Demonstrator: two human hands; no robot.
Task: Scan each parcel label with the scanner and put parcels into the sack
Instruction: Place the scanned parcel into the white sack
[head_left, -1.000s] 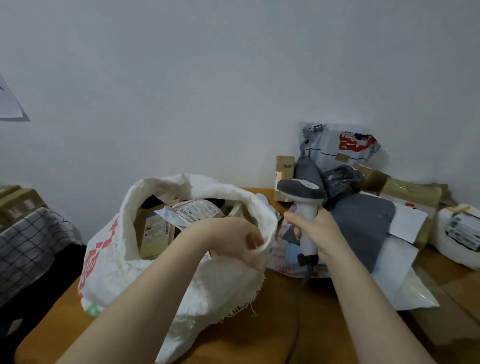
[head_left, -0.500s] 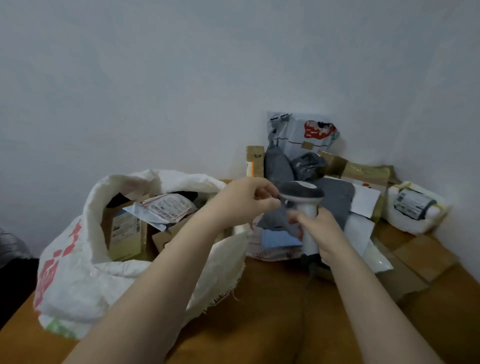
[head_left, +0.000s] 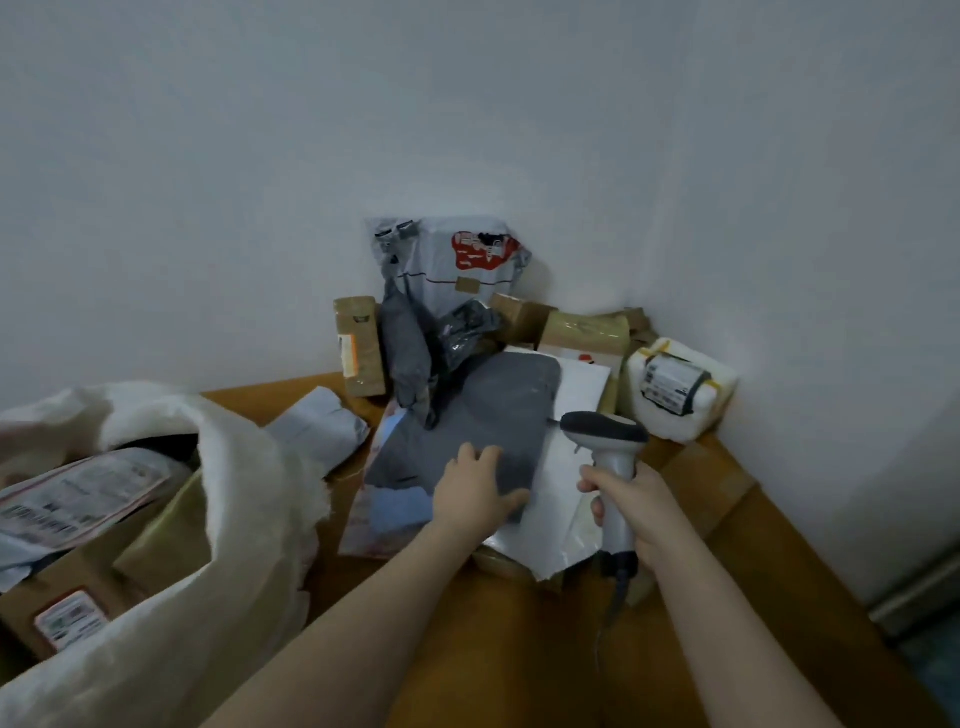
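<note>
My left hand (head_left: 480, 488) lies on the near end of a flat grey mailer parcel (head_left: 498, 410) on top of the pile, fingers on its surface and thumb at its near corner. My right hand (head_left: 631, 506) grips the handle of the grey and white scanner (head_left: 605, 441), held upright just right of that parcel, its cable hanging down. The white woven sack (head_left: 244, 499) stands open at the left with several labelled parcels inside (head_left: 78, 499).
More parcels are piled in the wall corner: a white mailer (head_left: 566, 499) under the grey one, a printed grey bag (head_left: 457, 260), brown boxes (head_left: 358, 345), a foam-wrapped parcel (head_left: 680, 387). All of it sits on a brown table (head_left: 519, 649).
My left hand left the sack's rim and reached right onto the grey mailer. The scanner moved right with my right hand. The view turned toward the corner pile.
</note>
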